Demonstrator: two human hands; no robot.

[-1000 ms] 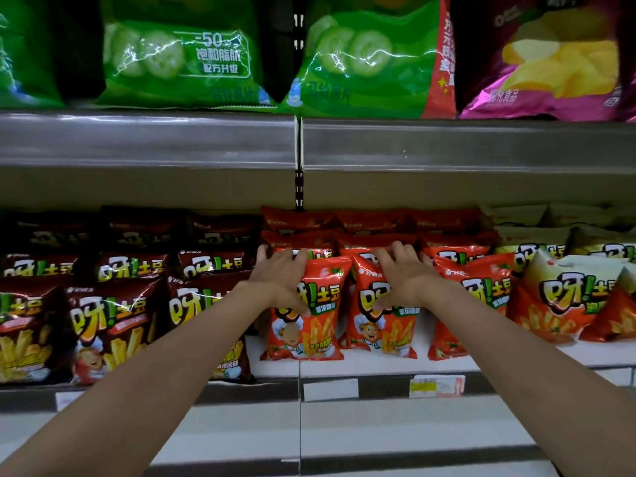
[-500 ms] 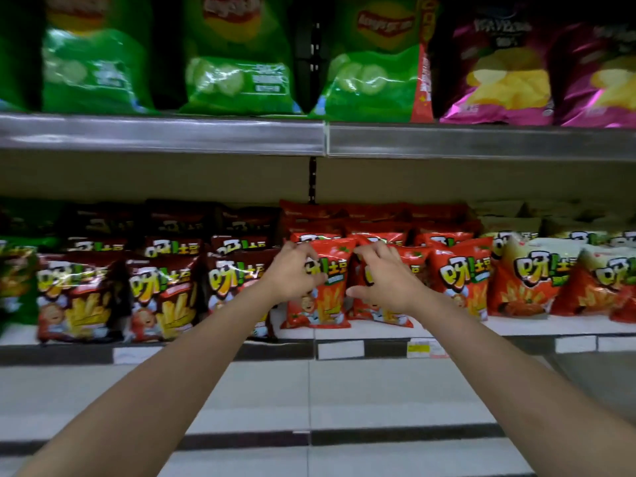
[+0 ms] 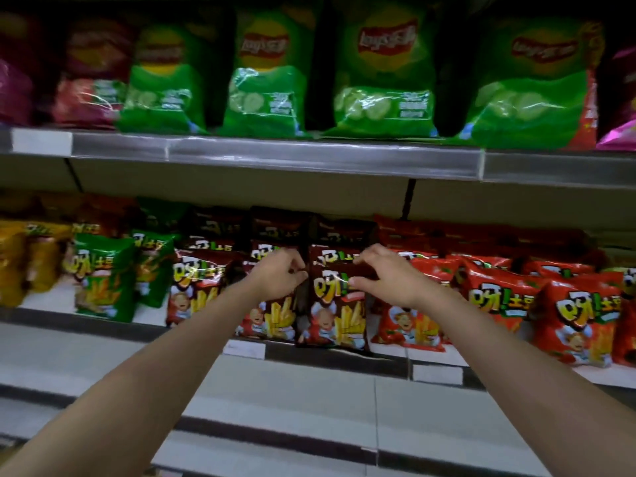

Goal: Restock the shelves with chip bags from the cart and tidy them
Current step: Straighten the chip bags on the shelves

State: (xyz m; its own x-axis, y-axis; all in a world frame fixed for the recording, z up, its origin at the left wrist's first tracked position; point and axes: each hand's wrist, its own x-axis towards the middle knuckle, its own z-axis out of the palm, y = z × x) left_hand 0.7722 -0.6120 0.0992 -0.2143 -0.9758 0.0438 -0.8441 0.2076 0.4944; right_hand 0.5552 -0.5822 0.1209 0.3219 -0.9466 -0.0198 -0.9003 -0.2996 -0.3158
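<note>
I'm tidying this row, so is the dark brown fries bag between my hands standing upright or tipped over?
Upright: the dark brown fries bag stands on its bottom edge at the shelf front, top pinched by the right hand.

i see both arms reaching to the middle shelf [image 3: 330,361]. my left hand [image 3: 280,275] and right hand [image 3: 387,275] pinch the top of a dark brown chip bag [image 3: 335,315] standing upright at the shelf's front edge, red bags [image 3: 581,321] to its right, green bags [image 3: 382,80] on the shelf above.
</note>
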